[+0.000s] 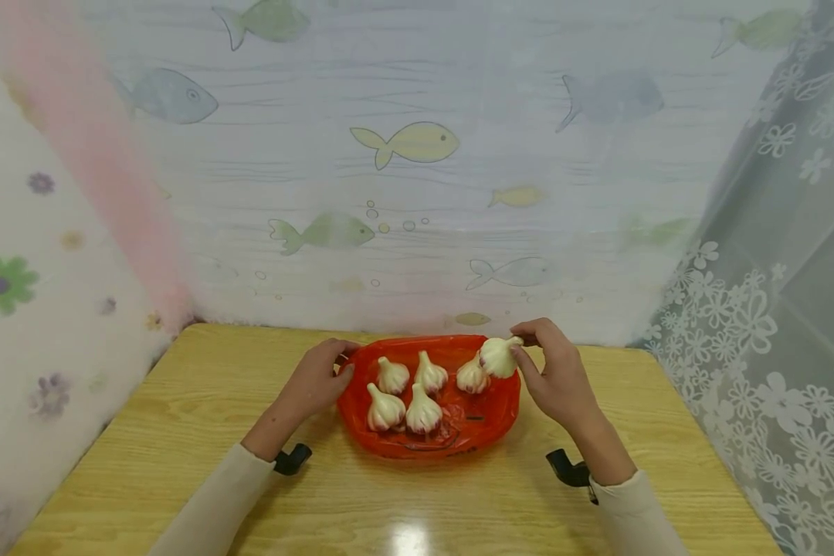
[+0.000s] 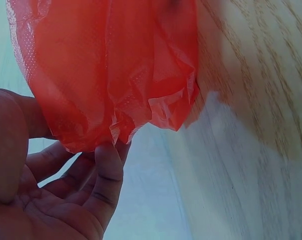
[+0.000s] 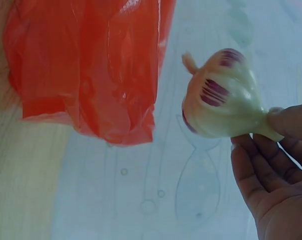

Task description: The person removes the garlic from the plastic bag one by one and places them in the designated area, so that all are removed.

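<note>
A red plastic bag (image 1: 427, 450) lies spread open like a shallow bowl, with several white garlic bulbs (image 1: 424, 413) inside it. At the bag's left edge, my left hand (image 1: 317, 378) pinches the rim between thumb and fingers; the left wrist view shows this hand (image 2: 65, 195) at the red plastic (image 2: 90, 75). My right hand (image 1: 558, 374) holds one garlic bulb (image 1: 498, 357) by its stem, above the bag's back right rim. In the right wrist view that bulb (image 3: 223, 95) shows purple streaks and stands apart from the bag (image 3: 85, 70).
The bag rests on a light wooden table (image 1: 215, 386). A fish-patterned sheet (image 1: 417, 255) hangs behind the table. To the right is a lace-flowered curtain (image 1: 757, 371), and a flower-patterned sheet (image 1: 49, 324) is at the left.
</note>
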Demonstrator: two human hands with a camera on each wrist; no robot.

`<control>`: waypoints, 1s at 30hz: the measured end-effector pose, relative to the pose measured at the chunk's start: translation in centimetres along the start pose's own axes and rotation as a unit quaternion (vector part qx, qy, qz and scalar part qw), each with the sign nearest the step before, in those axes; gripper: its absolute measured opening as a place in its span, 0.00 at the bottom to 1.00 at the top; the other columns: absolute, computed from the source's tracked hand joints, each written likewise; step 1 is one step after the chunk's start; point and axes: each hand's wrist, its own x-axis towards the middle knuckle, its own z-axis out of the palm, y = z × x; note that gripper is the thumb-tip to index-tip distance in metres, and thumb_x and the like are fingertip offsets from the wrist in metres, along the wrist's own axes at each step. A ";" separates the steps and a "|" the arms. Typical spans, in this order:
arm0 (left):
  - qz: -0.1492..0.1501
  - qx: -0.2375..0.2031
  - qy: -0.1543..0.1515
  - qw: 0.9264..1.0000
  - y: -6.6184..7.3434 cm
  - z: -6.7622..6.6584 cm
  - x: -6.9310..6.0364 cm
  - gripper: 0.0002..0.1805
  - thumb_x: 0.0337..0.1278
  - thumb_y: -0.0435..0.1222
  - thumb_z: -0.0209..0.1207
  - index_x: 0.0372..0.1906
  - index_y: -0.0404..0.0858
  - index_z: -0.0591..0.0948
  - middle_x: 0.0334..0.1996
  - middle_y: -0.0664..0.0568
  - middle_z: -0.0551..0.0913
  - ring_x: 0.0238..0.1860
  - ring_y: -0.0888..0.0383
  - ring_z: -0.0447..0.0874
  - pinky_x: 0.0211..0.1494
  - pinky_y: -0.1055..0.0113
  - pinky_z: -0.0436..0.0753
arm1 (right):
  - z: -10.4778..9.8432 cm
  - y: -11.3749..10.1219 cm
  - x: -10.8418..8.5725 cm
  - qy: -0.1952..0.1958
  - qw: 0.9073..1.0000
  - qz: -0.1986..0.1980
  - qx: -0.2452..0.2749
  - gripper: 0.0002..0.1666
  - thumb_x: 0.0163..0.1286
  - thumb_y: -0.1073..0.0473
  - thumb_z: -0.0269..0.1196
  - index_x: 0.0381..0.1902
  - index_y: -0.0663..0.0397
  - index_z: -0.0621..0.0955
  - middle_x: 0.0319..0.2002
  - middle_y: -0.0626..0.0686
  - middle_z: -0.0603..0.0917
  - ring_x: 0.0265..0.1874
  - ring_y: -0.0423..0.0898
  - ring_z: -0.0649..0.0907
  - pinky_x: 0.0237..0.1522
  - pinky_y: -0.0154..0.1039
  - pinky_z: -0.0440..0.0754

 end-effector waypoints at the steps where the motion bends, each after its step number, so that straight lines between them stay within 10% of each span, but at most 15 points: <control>1: 0.000 0.001 0.000 1.000 0.0 0.0 0.0 0.17 0.72 0.30 0.59 0.62 0.32 0.83 0.53 0.43 0.85 0.50 0.47 0.84 0.48 0.55 0.87 | -0.1 0.1 0.0 0.002 1.000 0.001 -0.002 0.18 0.69 0.74 0.69 0.55 0.62 0.81 0.49 0.57 0.84 0.48 0.52 0.85 0.56 0.38 0.82; 30: -0.009 -0.006 0.000 1.000 -0.1 -0.1 0.1 0.17 0.73 0.30 0.58 0.61 0.32 0.82 0.55 0.43 0.85 0.50 0.47 0.85 0.54 0.51 0.88 | -2.3 4.1 -0.6 0.044 0.997 0.066 -0.004 0.15 0.73 0.74 0.65 0.56 0.71 0.79 0.48 0.64 0.83 0.44 0.59 0.85 0.53 0.20 0.73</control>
